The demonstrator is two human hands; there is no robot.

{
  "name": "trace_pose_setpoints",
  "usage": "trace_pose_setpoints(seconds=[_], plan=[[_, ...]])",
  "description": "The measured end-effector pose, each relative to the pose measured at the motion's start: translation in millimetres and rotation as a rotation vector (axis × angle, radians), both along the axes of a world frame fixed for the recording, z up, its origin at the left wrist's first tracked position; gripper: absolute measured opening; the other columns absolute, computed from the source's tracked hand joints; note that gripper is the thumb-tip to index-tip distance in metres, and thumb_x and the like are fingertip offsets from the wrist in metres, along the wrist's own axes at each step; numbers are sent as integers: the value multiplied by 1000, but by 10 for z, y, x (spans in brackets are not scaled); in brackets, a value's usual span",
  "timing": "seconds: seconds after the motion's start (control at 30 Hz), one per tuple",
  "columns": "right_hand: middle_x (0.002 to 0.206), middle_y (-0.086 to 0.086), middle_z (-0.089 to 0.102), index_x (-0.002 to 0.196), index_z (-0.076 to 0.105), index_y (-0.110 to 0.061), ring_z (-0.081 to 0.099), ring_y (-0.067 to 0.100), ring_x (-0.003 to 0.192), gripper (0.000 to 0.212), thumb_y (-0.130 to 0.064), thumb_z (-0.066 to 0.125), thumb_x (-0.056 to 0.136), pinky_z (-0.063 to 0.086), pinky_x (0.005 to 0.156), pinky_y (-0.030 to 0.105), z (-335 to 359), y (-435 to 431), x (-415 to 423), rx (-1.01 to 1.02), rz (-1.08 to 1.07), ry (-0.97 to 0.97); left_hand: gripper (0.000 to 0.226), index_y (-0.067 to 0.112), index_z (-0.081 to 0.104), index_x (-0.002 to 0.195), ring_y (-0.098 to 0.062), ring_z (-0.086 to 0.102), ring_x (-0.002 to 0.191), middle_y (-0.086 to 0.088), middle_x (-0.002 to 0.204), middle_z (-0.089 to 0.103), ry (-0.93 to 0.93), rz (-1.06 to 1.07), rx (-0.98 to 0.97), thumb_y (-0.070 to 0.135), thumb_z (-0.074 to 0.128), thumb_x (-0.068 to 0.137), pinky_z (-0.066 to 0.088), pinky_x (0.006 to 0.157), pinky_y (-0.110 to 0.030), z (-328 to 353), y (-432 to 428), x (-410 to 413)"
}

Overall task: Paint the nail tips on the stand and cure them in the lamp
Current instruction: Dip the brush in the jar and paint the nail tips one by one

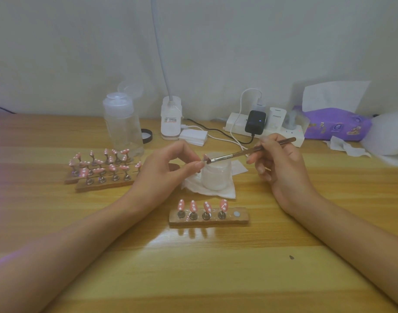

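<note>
Two hands meet over the middle of the wooden table (216, 272), and the work sits right between them. The left hand (168, 164) pinches a single pink nail tip (205, 157) between thumb and forefinger, its other fingers curled loosely behind. The right hand (281, 166) grips a slim brush (249, 152) like a pen, the handle angled up and back past the knuckles and the bristles touching the held tip. Just behind and below that meeting point stands a squat white jar (216, 176) on a crumpled white tissue (207, 189). Nearer the person, between the two forearms and apart from both hands, lies a small wooden stand (243, 219). It carries four upright pink nail tips with white dots (202, 206) on metal pegs, and at its right end is one bare round magnet (236, 214). To the left of the left hand, two more wooden stands (103, 186) lie side by side, crowded with similar dotted tips. Along the wall at the back are a clear plastic bottle (123, 123), a black lid (147, 136), a white gooseneck lamp (171, 119), a stack of white pads (193, 136), a white power strip (283, 132) with a black charger (255, 122) plugged in, and a purple tissue pack (337, 123).
</note>
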State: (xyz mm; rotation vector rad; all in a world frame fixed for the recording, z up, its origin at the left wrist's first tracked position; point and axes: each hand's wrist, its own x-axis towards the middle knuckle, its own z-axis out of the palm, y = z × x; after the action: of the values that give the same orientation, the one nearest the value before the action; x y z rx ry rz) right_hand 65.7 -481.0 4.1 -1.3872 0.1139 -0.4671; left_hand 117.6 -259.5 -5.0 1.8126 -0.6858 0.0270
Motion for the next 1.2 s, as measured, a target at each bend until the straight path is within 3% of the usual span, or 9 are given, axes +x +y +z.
trace_pose_setpoints(seconds=[0.13, 0.27, 0.4, 0.53, 0.6, 0.77, 1.0, 1.2], plan=[[63, 5, 68, 70, 56, -23, 47, 9, 44, 32, -20, 52, 101, 32, 39, 17, 18, -4, -8, 61, -5, -37, 10, 23, 66, 81, -11, 69, 88, 10, 91, 71, -2, 4, 3, 24, 71, 90, 56, 77, -30, -10, 2, 6], [62, 5, 68, 74, 55, -19, 47, 9, 45, 27, -18, 51, 102, 33, 39, 17, 11, 5, -2, 12, 7, -15, 11, 24, 66, 81, -9, 69, 85, 10, 93, 70, -11, 2, 6, 25, 70, 91, 53, 70, -20, -15, 4, 7], [63, 5, 68, 75, 54, -19, 48, 10, 45, 26, -20, 52, 101, 33, 40, 18, 26, 2, -6, 70, 13, -27, 13, 30, 65, 79, -10, 69, 82, 11, 95, 70, -20, 3, 16, 27, 70, 92, 52, 65, -21, -5, 11, 1], [61, 4, 66, 76, 55, -18, 46, 9, 44, 26, -18, 52, 101, 31, 39, 17, 10, 1, 4, 18, -6, 3, 12, 29, 66, 80, -34, 65, 73, 9, 96, 71, -20, -1, -8, 27, 71, 91, 51, 62, -29, -9, 12, -4], [60, 3, 66, 75, 55, -19, 45, 9, 44, 26, -19, 52, 101, 31, 38, 17, 12, -5, 7, 56, -14, -5, 12, 28, 66, 80, -39, 60, 66, 10, 95, 70, -32, -3, -10, 26, 71, 91, 50, 59, -29, -8, 13, -6], [63, 4, 67, 74, 56, -22, 44, 8, 44, 28, -22, 52, 101, 30, 38, 16, 6, 1, 2, 14, 33, -24, 8, 24, 68, 83, -18, 51, 53, 10, 92, 71, -47, 2, -10, 25, 73, 89, 46, 54, -21, -12, 20, -1], [63, 3, 68, 77, 56, -21, 44, 8, 43, 25, -24, 52, 101, 31, 39, 16, 10, 3, 6, 8, 50, -31, 7, 24, 70, 84, -7, 49, 50, 12, 93, 72, -33, 32, -12, 24, 75, 87, 45, 53, -15, -22, 16, -6], [63, 3, 67, 76, 57, -20, 44, 8, 43, 25, -24, 53, 101, 31, 39, 16, -1, -15, 10, 50, 36, -28, 9, 19, 68, 82, -1, 44, 44, 18, 75, 68, -32, 25, -23, 21, 75, 87, 36, 49, -9, -29, 16, -9]])
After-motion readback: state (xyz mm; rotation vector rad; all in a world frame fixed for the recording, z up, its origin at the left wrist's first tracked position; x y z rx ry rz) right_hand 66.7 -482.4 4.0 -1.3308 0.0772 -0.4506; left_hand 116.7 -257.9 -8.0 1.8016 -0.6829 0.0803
